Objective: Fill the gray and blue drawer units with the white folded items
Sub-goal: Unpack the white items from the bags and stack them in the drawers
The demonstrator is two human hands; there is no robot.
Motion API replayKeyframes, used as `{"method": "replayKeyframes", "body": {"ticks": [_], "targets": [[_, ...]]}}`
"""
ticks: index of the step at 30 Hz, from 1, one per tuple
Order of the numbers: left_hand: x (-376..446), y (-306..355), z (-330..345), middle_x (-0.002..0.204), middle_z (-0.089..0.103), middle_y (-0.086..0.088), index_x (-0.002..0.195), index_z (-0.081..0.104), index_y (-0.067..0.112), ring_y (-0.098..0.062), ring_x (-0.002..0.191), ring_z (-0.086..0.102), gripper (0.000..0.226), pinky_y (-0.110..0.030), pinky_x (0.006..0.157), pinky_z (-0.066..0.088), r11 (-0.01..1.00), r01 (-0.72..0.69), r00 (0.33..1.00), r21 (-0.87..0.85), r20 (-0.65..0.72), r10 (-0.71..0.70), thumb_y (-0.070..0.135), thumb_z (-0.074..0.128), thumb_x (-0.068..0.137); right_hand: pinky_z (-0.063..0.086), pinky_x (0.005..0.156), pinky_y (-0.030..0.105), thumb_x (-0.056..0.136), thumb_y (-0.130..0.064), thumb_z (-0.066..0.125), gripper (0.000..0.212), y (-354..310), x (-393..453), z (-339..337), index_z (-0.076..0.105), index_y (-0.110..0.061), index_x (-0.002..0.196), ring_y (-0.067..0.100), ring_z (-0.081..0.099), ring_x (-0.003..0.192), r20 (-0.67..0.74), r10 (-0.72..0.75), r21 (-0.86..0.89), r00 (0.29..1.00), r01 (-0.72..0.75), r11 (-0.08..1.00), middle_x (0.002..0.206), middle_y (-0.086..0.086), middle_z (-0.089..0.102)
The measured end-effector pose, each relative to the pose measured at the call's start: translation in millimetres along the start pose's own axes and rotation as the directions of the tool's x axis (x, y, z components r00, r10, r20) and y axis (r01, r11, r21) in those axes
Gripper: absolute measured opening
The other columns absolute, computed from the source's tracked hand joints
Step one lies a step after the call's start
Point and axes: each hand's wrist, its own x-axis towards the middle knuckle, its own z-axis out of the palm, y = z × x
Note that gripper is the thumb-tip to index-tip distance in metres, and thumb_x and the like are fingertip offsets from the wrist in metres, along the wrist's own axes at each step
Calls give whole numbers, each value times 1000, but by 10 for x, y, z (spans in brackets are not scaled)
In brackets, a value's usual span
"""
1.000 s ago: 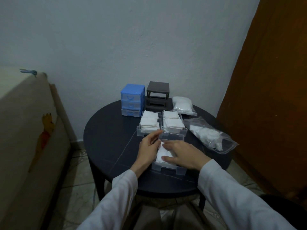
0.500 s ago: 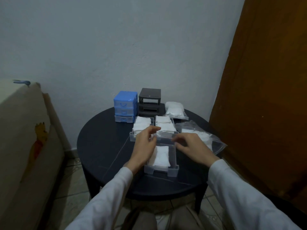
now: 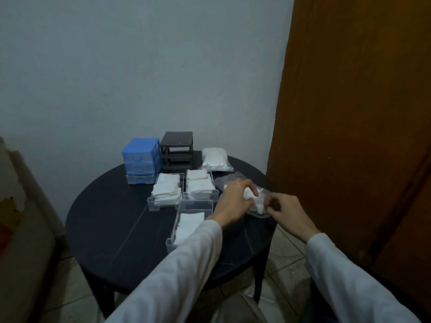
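Left hand (image 3: pixel 235 201) pinches a white folded item (image 3: pixel 250 194) at the open clear plastic bag (image 3: pixel 235 181) whose edge the right hand (image 3: pixel 285 212) grips, beside three clear plastic drawers (image 3: pixel 194 206) of white folded items on the round dark worktop (image 3: pixel 105 217), blue plastic drawer unit (image 3: pixel 140 157) and gray drawer unit (image 3: pixel 177 152) behind.

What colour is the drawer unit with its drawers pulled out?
Dark gray drawer unit, empty slots, seen in the head view.
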Motion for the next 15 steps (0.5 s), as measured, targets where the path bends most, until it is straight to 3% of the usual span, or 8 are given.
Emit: {"method": "replayKeyframes", "body": {"ticks": [3,6,9,13,15], "targets": [[86,-11,110,114,59,-6,86,55,23,-19,107,52,21,-35,93,45,999,-25,998,39,55,23,6,65,77,49,71,19,88,-13,59,13,56,46,59,63,-13,100,11,61,87,-32,41,28,999,-40,999,98,3,65],[121,-41,183,99,54,-1,90,41,21,-15,85,49,27,-25,75,39,999,-6,998,34,67,4,7,62,81,44,63,10,87,-16,62,24,70,69,138,63,-9,110,8,60,86,-23,40,67,999,-39,997,105,4,66],[119,-53,190,81,47,4,92,35,18,-8,65,39,25,-21,65,33,1000,-13,999,3,52,13,3,54,85,48,72,16,86,-22,64,28,78,91,221,62,-10,112,12,62,89,-52,36,55,998,-33,998,106,5,66],[135,-127,216,75,50,8,82,40,18,0,63,44,18,-17,64,33,999,-42,999,-2,-8,42,4,47,90,48,79,20,88,-24,61,31,90,146,290,57,-15,117,14,62,96,-81,26,14,996,-25,1000,110,3,65],[145,-173,236,83,57,1,82,50,17,-5,70,51,18,-16,64,35,999,-33,999,-16,-24,33,2,46,90,49,82,23,88,-25,61,32,99,178,317,57,-15,118,16,62,98,-94,39,-5,995,-39,999,111,5,65]]}}
